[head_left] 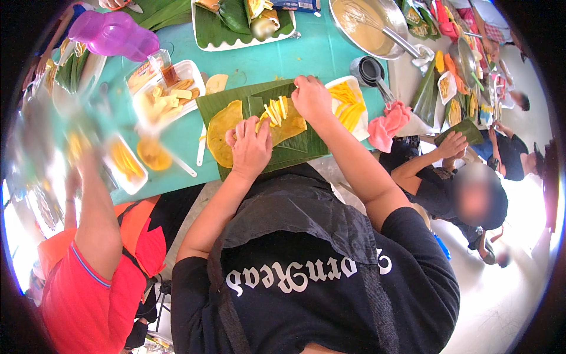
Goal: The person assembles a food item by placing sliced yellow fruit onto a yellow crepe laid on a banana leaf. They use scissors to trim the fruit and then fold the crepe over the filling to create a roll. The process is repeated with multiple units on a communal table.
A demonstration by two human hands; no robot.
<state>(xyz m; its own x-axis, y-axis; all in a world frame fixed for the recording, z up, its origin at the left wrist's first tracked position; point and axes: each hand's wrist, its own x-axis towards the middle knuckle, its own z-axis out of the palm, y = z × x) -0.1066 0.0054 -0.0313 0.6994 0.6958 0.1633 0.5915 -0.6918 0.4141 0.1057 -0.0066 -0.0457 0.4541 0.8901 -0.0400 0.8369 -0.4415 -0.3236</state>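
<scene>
A yellow crepe (227,133) lies on a green banana leaf (218,101), with pale and yellow strips (275,111) across it. My left hand (250,147) is at the near side of these strips, its fingers bent and closed at their ends; whatever lies between the fingertips is hidden. Beyond the strips' right end, my right hand (312,101) hovers with thumb and fingers pinched together. Anything in that pinch is too small to name. A white tray of yellow mango strips (348,106) stands just right of my right hand.
Left of the leaf are a white foam tray (197,79) of pale slices and a knife (201,147). Measuring cups (370,69), a pink cloth (389,124) and a batter bowl with whisk (398,15) stand right. A person in red (94,295) works close on my left.
</scene>
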